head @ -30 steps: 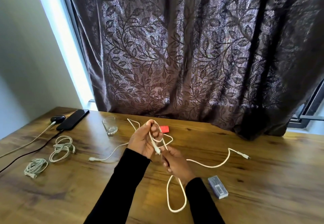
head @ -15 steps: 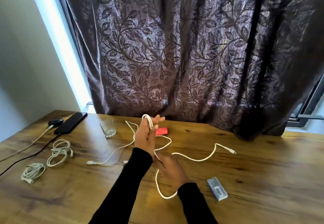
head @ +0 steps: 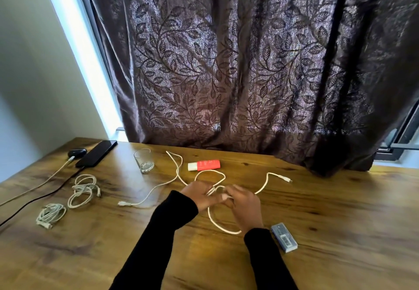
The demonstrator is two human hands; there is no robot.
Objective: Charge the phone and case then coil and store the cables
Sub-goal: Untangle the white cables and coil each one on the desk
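Nearest you, both black sleeves reach forward over the wooden table. Just right of your right wrist lies a small grey box with a barcode label, its long side slanting toward the near right.

Your right hand is palm down with fingers curled onto the white cable; your left hand meets it from the left, fingers bent over the same cable where a small loop sits between the two hands. Motion blur hides exactly how tightly either hand grips, but both have hold of it. A larger loop of the cable hangs back toward you under the right hand. From the hands one end snakes right and away, ending in a plug that points right; the other run arcs away toward the curtain, then back to the left, its plug lying flat and pointing left.

Well off to the left lie two coiled cables: a tight bundle nearer you and a looser coil just beyond it.

Beyond the hands, a red and white tube lies crosswise, and a glass stands upright to its left. At the far left corner the phone lies slanted with a cord at its near end, the dark earbud case beside it with a white cord plugged in. A leaf-patterned curtain hangs behind.
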